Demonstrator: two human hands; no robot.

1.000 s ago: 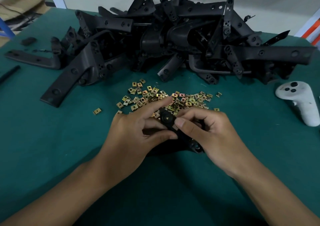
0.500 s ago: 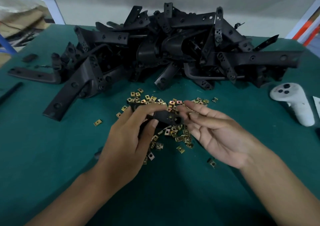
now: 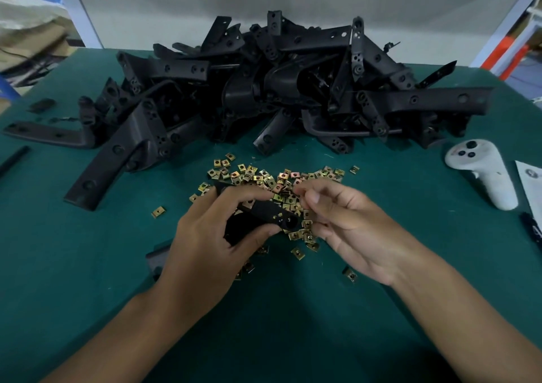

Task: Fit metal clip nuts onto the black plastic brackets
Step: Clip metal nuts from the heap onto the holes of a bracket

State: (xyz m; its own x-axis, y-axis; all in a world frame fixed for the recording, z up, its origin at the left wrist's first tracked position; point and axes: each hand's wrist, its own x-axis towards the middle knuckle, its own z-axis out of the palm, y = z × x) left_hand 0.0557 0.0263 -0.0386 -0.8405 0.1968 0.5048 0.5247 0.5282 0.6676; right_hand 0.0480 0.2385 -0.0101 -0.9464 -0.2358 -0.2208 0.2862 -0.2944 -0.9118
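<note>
So the left hand point(image 3: 202, 247) has a tight grip round one black bracket point(image 3: 268, 217) just above the scattered clip nuts point(image 3: 272, 181) on the green desk point(image 3: 293, 324), while the right hand point(image 3: 349, 224) hovers beside it, fingers loosely curled, maybe pinching a nut, can't tell.

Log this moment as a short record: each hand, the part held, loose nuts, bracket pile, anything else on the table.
left hand: grips a black bracket
right hand: fingers curled over the nuts; a nut pinched or not, cannot tell
nuts: scattered on the green table, beside the hands
bracket pile: heaped behind the nuts
other: white controller at right
</note>
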